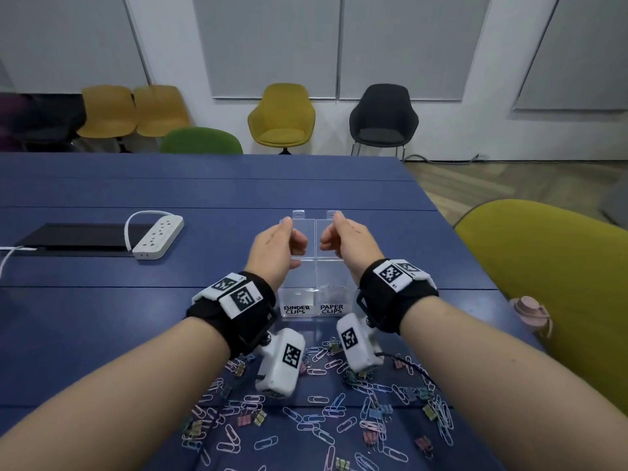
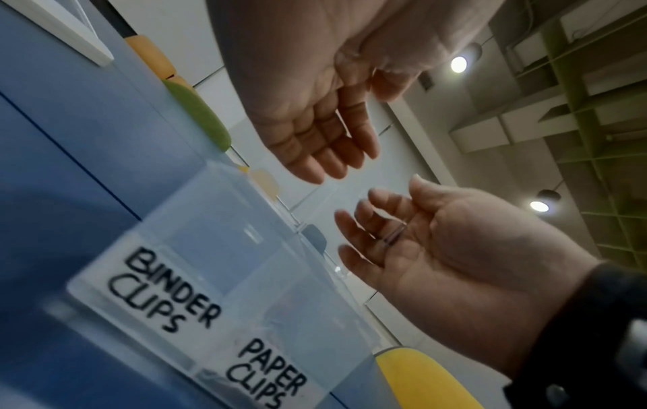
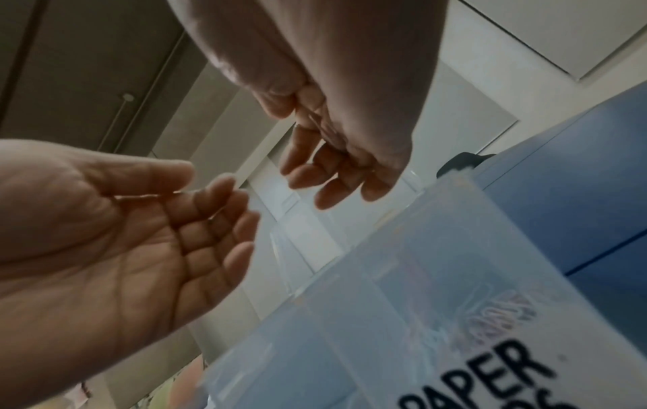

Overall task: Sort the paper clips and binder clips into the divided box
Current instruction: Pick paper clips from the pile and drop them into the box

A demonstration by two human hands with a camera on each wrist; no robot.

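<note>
**Q:** Where are the task items located?

**A:** The divided box (image 1: 299,295) stands on the counter (image 1: 170,311), directly ahead of the person. Its front labels read BINDER CLIPS on the left compartment and PAPER CLIPS on the right. Both clear lids (image 1: 312,229) are raised upright. A few clips appear to lie in the right compartment, and none show in the left. The paper clips (image 1: 316,419) and binder clips (image 1: 379,411) are scattered and mixed on the counter, between the box and the person.

**Q:** What are the hands doing?

**A:** The left hand (image 1: 277,246) and right hand (image 1: 351,243) are raised, one at the top edge of each lid, with fingers loosely curled. Neither hand carries a clip. Whether the fingertips pinch the lids or only touch them cannot be determined.

**Q:** Which step is this, and what follows?

**A:** Judged as box preparation, with sorting barely begun. The next move requires leaving the lids open, lowering a hand to the pile, and picking up one clip at a time.
</note>
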